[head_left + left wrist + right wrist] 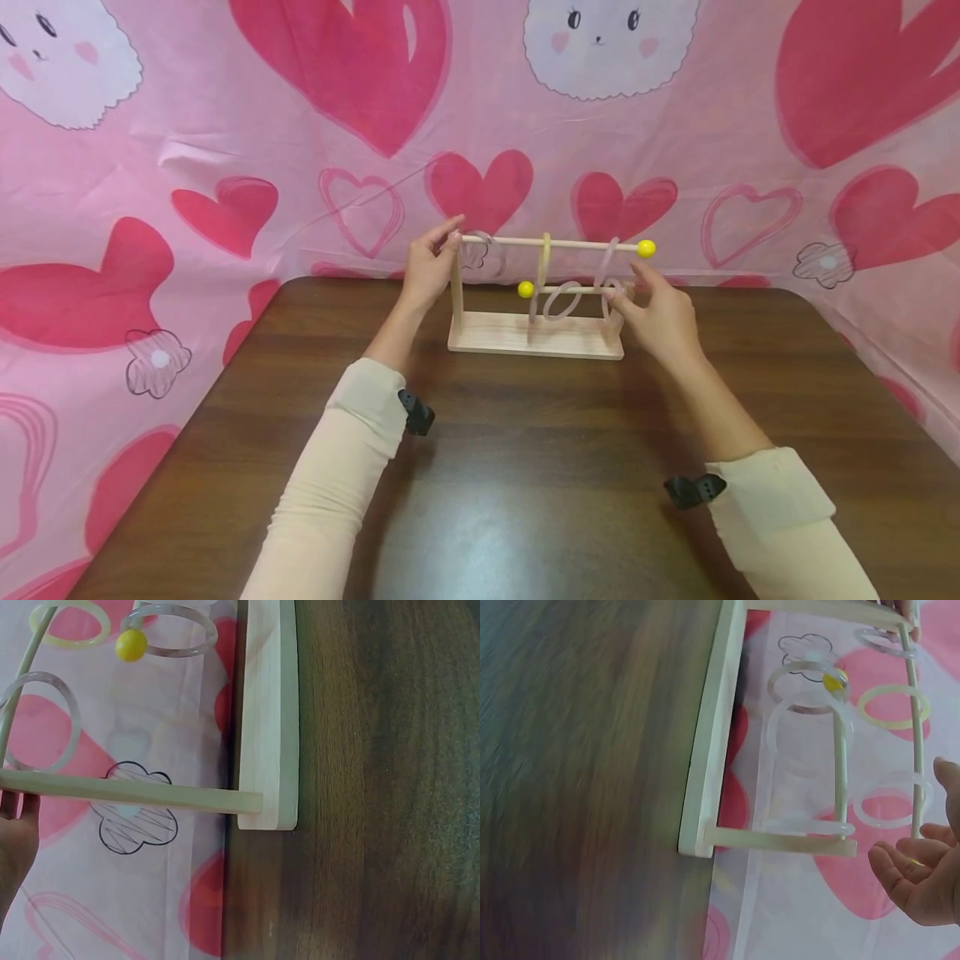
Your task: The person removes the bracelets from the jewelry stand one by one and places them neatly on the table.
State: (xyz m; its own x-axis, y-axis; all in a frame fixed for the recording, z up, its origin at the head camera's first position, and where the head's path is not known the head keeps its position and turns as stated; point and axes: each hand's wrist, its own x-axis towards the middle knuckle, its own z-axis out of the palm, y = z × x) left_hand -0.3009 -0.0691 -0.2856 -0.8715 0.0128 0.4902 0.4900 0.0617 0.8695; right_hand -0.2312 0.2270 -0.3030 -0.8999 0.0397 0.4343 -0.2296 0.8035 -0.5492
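At the top of the left post (457, 292), my left hand (430, 268) is closed and pinches it. My right hand (665, 321) is loosely open, holding nothing, near the yellow ball (646, 248) of the upper rod (577, 244). Three rings (544, 265) hang on this rod, three on the lower rod (590, 290). The stand (495, 337) is upright on the brown surface (480, 467).

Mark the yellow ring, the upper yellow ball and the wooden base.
Yellow ring (543, 265), head view: its band.
Upper yellow ball (646, 249), head view: its middle.
Wooden base (264, 712), left wrist view: its upper face.
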